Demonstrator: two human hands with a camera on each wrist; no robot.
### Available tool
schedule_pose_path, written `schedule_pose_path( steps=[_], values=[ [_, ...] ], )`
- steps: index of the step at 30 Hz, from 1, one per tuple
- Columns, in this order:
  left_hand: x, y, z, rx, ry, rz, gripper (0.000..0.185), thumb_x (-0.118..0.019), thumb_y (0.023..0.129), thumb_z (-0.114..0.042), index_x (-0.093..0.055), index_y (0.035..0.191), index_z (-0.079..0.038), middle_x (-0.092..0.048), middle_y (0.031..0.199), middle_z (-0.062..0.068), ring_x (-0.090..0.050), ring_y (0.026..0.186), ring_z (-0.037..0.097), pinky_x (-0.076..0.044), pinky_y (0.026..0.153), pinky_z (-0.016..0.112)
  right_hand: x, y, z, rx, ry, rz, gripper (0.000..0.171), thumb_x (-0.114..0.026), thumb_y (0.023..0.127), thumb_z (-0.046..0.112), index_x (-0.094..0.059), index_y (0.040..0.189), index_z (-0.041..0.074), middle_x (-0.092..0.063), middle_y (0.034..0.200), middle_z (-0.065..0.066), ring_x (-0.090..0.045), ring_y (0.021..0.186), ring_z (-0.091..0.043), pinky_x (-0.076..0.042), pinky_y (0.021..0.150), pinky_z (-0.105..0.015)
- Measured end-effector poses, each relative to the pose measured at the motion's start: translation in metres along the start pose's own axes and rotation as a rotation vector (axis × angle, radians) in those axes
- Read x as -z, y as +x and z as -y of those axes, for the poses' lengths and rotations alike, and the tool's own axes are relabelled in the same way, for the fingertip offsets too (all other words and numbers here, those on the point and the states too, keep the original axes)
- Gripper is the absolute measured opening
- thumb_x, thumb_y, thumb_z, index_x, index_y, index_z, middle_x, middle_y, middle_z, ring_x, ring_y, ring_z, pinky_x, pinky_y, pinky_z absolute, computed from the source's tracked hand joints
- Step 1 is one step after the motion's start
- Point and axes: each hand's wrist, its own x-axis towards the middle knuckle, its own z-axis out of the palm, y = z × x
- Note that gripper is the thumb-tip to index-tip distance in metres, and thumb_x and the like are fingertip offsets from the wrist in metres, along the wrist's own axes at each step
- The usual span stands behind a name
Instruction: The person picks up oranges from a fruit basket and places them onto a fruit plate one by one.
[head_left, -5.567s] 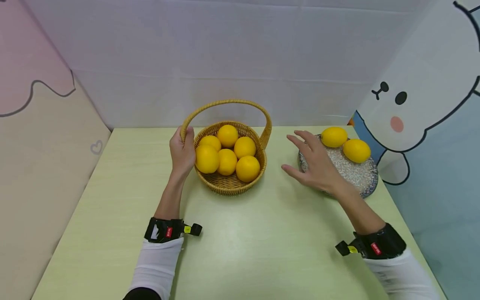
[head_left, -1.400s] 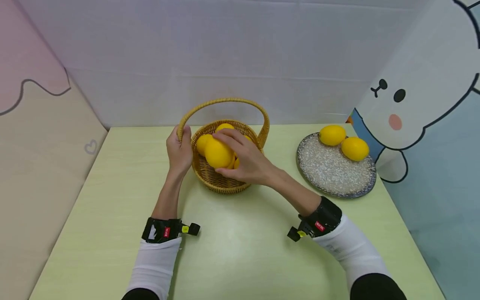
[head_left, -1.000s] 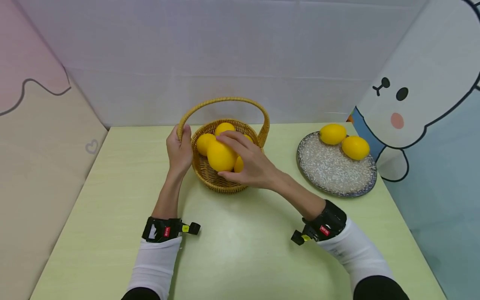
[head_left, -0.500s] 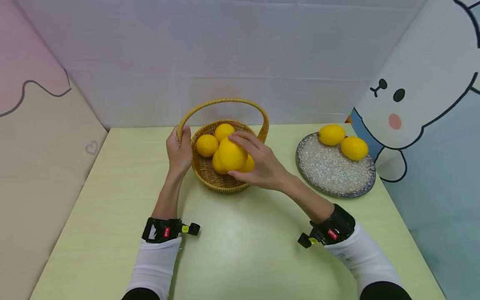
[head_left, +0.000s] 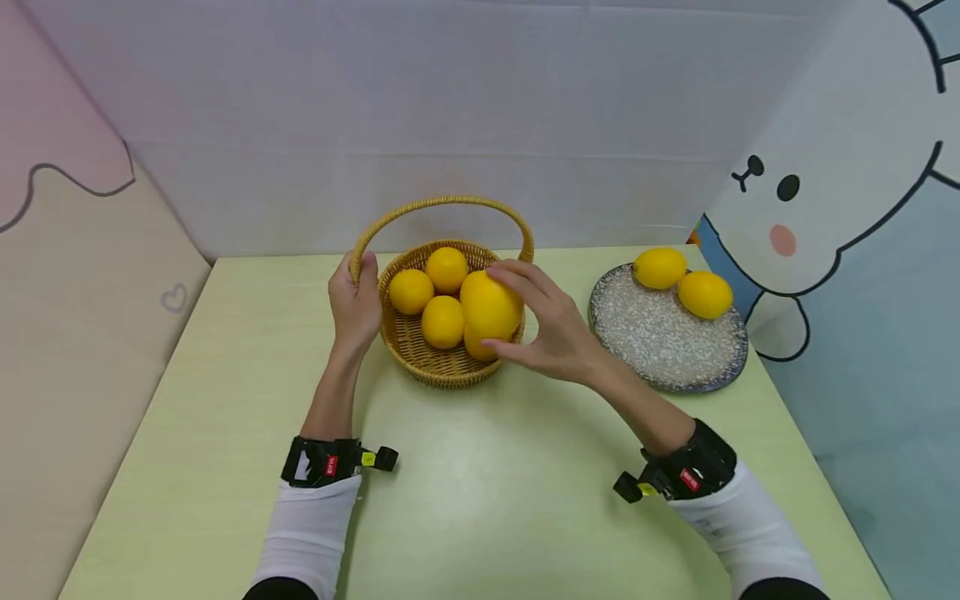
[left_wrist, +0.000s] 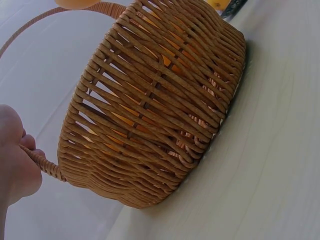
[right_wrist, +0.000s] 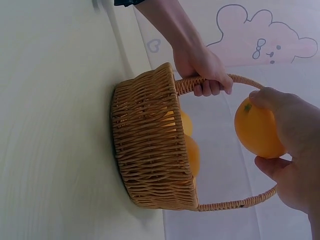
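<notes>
A wicker basket (head_left: 442,371) with an arched handle stands at the table's middle back, with several yellow lemons (head_left: 442,321) inside. My left hand (head_left: 354,300) grips the handle's left base; the left wrist view shows the basket wall (left_wrist: 155,110) and that hand (left_wrist: 15,160) at the handle. My right hand (head_left: 551,329) holds a lemon (head_left: 491,304) lifted above the basket's right side, seen also in the right wrist view, lemon (right_wrist: 256,128) between fingers (right_wrist: 285,107) and thumb. Two lemons (head_left: 660,267) lie on a speckled plate (head_left: 660,346) to the right.
The pale green table (head_left: 480,500) is boxed in by a white back wall, a pink and beige panel on the left and a cartoon panel on the right. The plate sits near the right edge.
My right hand went from the plate into the basket, took a lemon and has lifted it rightward over the basket's right side. My left hand has stayed on the handle.
</notes>
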Motion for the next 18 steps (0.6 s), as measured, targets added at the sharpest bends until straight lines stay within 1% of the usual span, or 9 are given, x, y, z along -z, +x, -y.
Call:
schedule_pose_path(
  steps=[2, 4, 6, 9, 13, 18],
  values=[
    [0.000, 0.000, -0.001, -0.005, -0.001, 0.005, 0.042, -0.053, 0.121, -0.031, -0.047, 0.081, -0.020, -0.034, 0.066, -0.011, -0.028, 0.054, 0.003, -0.018, 0.049, 0.019, 0.004, -0.003, -0.001, -0.007, -0.012, -0.011, 0.090, -0.103, 0.079, 0.011, -0.057, 0.155, -0.002, -0.059, 0.157, -0.025, -0.064, 0.143, -0.039, -0.062, 0.115, -0.050],
    [0.000, 0.000, 0.000, -0.009, 0.001, 0.005, 0.042, -0.053, 0.121, -0.030, -0.046, 0.081, -0.020, -0.034, 0.066, -0.011, -0.028, 0.054, 0.004, -0.018, 0.049, 0.019, 0.008, -0.007, -0.002, -0.020, -0.022, -0.023, 0.090, -0.104, 0.078, 0.011, -0.058, 0.155, -0.002, -0.059, 0.156, -0.026, -0.063, 0.144, -0.039, -0.059, 0.120, -0.039],
    [-0.001, 0.000, 0.000, -0.010, -0.002, 0.005, 0.042, -0.053, 0.121, -0.029, -0.047, 0.081, -0.020, -0.034, 0.066, -0.011, -0.028, 0.055, 0.003, -0.018, 0.050, 0.019, 0.013, -0.010, -0.003, -0.033, -0.026, -0.033, 0.089, -0.103, 0.079, 0.010, -0.058, 0.155, -0.002, -0.060, 0.156, -0.026, -0.063, 0.145, -0.040, -0.053, 0.123, -0.027],
    [-0.001, 0.001, 0.000, -0.006, -0.003, 0.000, 0.041, -0.054, 0.121, -0.029, -0.047, 0.081, -0.020, -0.034, 0.066, -0.011, -0.028, 0.055, 0.003, -0.018, 0.050, 0.019, 0.021, -0.015, -0.005, -0.046, -0.033, -0.054, 0.089, -0.103, 0.078, 0.008, -0.059, 0.155, -0.001, -0.060, 0.157, -0.026, -0.061, 0.145, -0.041, -0.043, 0.125, -0.014],
    [-0.001, 0.001, 0.001, 0.003, -0.008, -0.005, 0.042, -0.054, 0.121, -0.030, -0.047, 0.081, -0.020, -0.034, 0.065, -0.012, -0.028, 0.054, 0.003, -0.018, 0.050, 0.019, 0.030, -0.023, -0.008, -0.070, -0.052, -0.079, 0.089, -0.102, 0.077, 0.006, -0.059, 0.155, -0.001, -0.060, 0.157, -0.026, -0.063, 0.143, -0.042, -0.044, 0.122, -0.013],
    [-0.001, 0.001, 0.002, 0.012, -0.005, -0.012, 0.042, -0.054, 0.121, -0.028, -0.046, 0.081, -0.019, -0.034, 0.065, -0.010, -0.027, 0.054, 0.004, -0.018, 0.049, 0.020, 0.042, -0.033, -0.012, -0.114, -0.103, -0.084, 0.089, -0.102, 0.078, 0.007, -0.059, 0.155, -0.002, -0.061, 0.156, -0.027, -0.066, 0.138, -0.044, -0.042, 0.120, -0.009]
  ],
)
